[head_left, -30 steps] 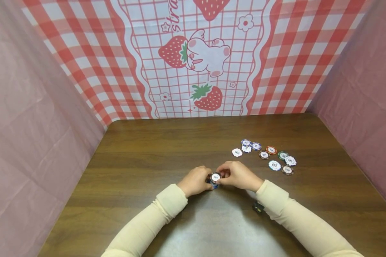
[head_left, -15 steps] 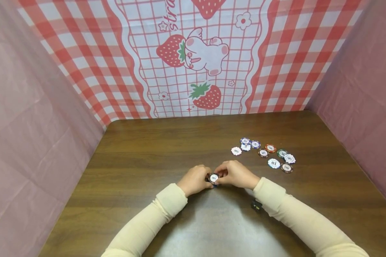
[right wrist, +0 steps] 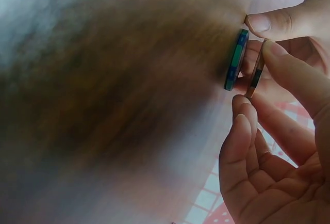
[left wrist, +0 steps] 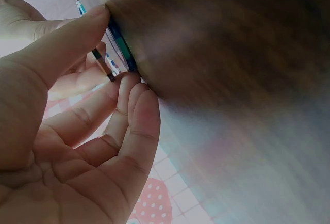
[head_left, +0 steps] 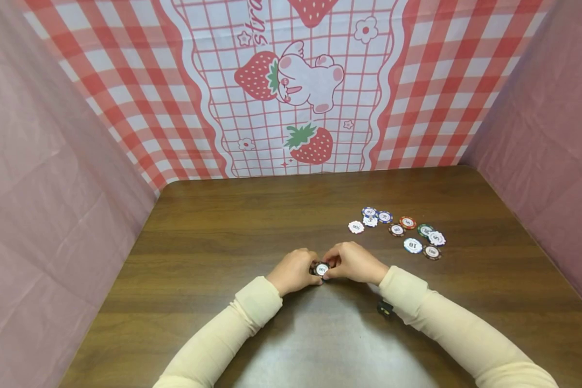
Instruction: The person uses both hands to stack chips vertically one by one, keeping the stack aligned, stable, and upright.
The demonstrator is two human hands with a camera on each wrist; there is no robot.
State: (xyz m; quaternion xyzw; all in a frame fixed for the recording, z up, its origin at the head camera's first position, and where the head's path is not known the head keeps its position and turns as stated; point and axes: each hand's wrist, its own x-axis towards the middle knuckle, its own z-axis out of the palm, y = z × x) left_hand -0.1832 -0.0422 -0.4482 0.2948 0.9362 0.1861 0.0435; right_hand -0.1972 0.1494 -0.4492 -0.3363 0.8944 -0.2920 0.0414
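Near the table's middle, my right hand (head_left: 356, 262) pinches a dark brown poker chip (head_left: 322, 269) marked 100 between thumb and fingertips. The right wrist view shows this brown chip (right wrist: 256, 74) tilted, with a narrow gap to a blue-and-green poker chip (right wrist: 236, 59) low at the tabletop. My left hand (head_left: 295, 272) curls its thumb and fingers around that lower chip (left wrist: 121, 46), thumb tip at one edge and fingertips at the other. From the head view, the brown chip and the fingers cover most of the blue-and-green one.
Several loose poker chips lie at the back right of the wooden table (head_left: 213, 231), among them a white chip (head_left: 356, 227), a red chip (head_left: 407, 222) and a light-blue-edged chip (head_left: 413, 246). Some overlap. A strawberry-print cloth (head_left: 291, 108) hangs behind, with pink cloth (head_left: 43, 178) at the sides.
The right hand has brought the brown chip slightly lower over the blue-and-green one, which shows less in the head view. My left hand has stayed in place, and the head view has shifted slightly.
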